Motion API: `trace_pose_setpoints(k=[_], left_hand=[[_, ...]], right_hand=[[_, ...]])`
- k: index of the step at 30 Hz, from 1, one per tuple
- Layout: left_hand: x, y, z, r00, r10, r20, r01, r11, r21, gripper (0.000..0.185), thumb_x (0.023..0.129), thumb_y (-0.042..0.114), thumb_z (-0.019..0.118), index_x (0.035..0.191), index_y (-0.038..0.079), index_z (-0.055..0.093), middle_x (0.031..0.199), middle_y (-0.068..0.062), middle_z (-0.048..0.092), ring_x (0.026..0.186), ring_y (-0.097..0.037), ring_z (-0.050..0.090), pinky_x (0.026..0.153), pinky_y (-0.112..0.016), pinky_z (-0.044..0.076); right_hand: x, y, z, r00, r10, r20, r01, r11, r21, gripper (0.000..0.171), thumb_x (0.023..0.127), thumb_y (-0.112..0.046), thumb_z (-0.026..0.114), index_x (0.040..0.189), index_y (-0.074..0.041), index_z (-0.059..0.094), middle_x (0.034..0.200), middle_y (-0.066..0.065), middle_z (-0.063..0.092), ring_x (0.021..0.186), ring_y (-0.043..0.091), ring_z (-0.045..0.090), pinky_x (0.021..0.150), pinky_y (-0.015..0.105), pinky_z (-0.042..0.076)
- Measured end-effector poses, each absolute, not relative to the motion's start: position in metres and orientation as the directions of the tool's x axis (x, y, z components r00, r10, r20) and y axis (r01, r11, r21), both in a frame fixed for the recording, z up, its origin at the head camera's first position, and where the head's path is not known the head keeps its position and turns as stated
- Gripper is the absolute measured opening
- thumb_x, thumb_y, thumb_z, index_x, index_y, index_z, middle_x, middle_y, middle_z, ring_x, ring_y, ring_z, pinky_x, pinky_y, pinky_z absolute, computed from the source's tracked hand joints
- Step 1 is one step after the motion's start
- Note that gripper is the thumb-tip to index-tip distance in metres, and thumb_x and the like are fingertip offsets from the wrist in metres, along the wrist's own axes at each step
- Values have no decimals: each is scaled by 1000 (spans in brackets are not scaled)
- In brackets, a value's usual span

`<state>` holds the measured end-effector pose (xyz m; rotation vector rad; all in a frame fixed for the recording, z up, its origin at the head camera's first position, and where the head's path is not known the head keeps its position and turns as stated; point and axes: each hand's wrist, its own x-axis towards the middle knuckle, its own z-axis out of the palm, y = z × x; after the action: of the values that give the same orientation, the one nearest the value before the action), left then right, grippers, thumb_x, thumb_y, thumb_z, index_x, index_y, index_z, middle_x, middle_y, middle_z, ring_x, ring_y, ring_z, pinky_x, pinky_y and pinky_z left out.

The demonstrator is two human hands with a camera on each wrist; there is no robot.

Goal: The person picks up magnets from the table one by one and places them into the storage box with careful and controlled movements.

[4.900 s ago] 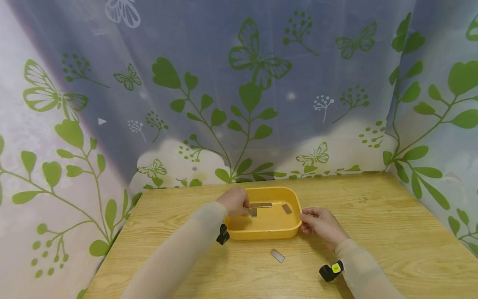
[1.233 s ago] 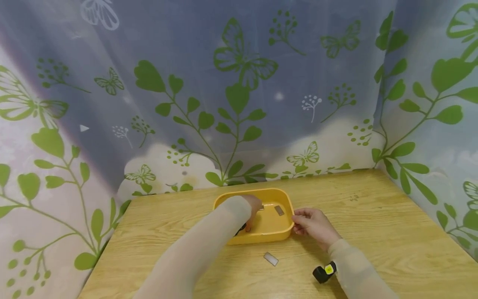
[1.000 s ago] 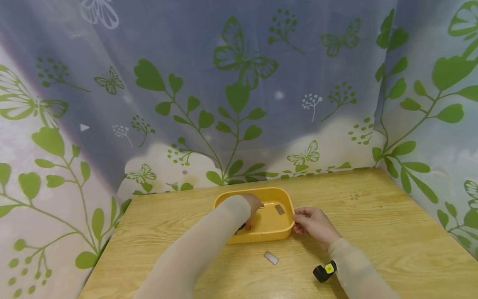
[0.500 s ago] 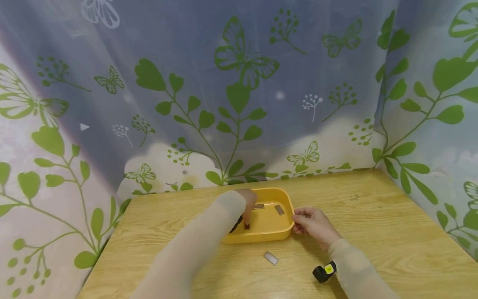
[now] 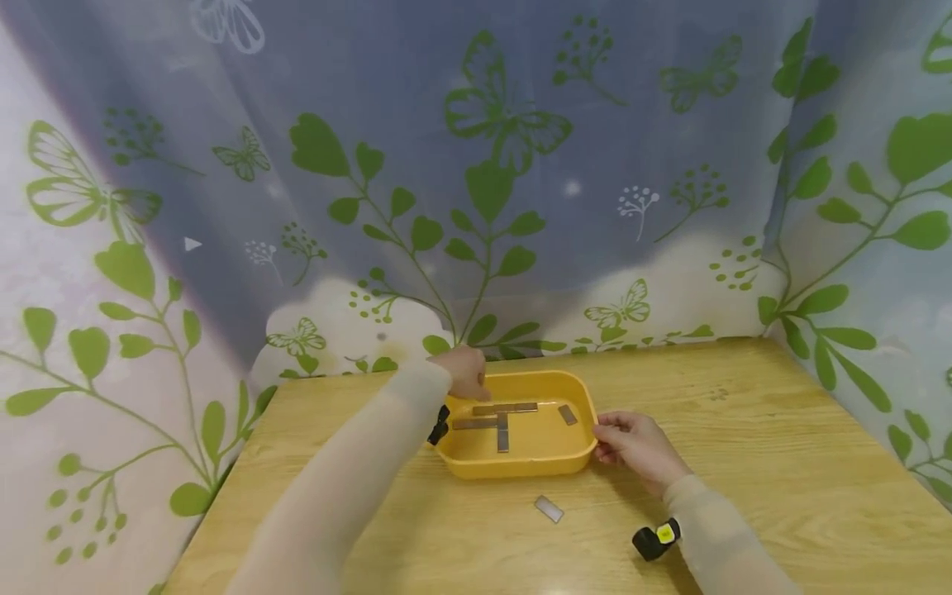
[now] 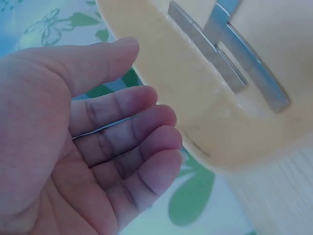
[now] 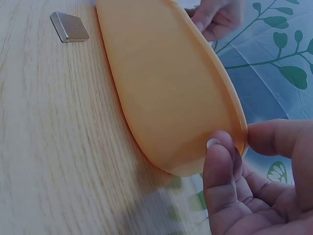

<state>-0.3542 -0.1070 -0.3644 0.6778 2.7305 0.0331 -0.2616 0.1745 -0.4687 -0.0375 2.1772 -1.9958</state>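
Note:
A yellow plastic tub [image 5: 521, 469] stands on the wooden table. Inside it lie several flat silver metal blocks [image 5: 506, 408], end to end in a row along the back. Another strip [image 5: 474, 424] runs in front of that row and meets a crosswise strip [image 5: 502, 434]. One loose block [image 5: 568, 414] lies apart near the right wall. My left hand [image 5: 464, 369] is over the back left rim; in the left wrist view its loosely bent fingers [image 6: 146, 125] hold nothing. With thumb and fingers my right hand [image 5: 635, 446] pinches the tub's right rim.
One metal block [image 5: 549, 509] lies on the table [image 5: 744, 430] in front of the tub. A printed curtain [image 5: 521, 207] with leaves and butterflies hangs behind the table and along both sides. Each wrist carries a small black camera [image 5: 654, 541].
My left hand was low inside the tub with its fingers down; it has risen to the back left, uncovering the joined strips. The right hand still pinches the rim.

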Motion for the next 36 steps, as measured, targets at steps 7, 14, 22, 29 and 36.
trace_pose_setpoints(k=[7, 14, 22, 29, 36], left_hand=[[-341, -141, -362, -851, 453, -265, 434, 891, 133, 35, 91, 43, 64, 106, 12, 70, 106, -1, 67, 93, -17, 62, 82, -33, 51], [-327, -170, -369, -886, 440, -147, 394, 881, 263, 31, 93, 40, 62, 99, 11, 71, 92, 0, 69, 76, -12, 61, 73, -33, 52], [-305, -195, -392, -943, 333, -4, 293, 834, 467, 35, 94, 39, 61, 109, 8, 67, 87, -1, 61, 75, -15, 56, 70, -34, 49], [-282, -210, -418, -990, 139, -9, 85, 655, 750, 37, 95, 35, 61, 116, 5, 63, 91, -11, 64, 80, -27, 65, 69, -36, 54], [-264, -213, -444, -990, 8, -140, -133, 261, 956, 46, 98, 29, 58, 124, -8, 55, 108, -24, 57, 86, -26, 62, 81, -40, 54]], right_hand=[[-261, 175, -469, -980, -159, -119, 104, 98, -990, 38, 97, -10, 56, 124, 15, 48, 99, 19, 61, 76, 17, 61, 66, 26, 54], [-263, 175, -468, -981, -154, -121, 107, 95, -990, 37, 97, -8, 55, 124, 15, 47, 100, 21, 60, 75, 16, 62, 65, 26, 54], [-263, 174, -470, -980, -160, -120, 106, 93, -990, 37, 98, -9, 54, 124, 16, 47, 99, 20, 60, 75, 15, 61, 66, 25, 54], [-262, 173, -469, -981, -162, -108, 91, 110, -990, 38, 98, -9, 54, 124, 16, 46, 102, 21, 59, 76, 16, 61, 66, 25, 54], [-262, 173, -469, -979, -172, -109, 89, 121, -989, 37, 98, -9, 54, 125, 15, 46, 100, 19, 59, 77, 16, 61, 66, 26, 54]])
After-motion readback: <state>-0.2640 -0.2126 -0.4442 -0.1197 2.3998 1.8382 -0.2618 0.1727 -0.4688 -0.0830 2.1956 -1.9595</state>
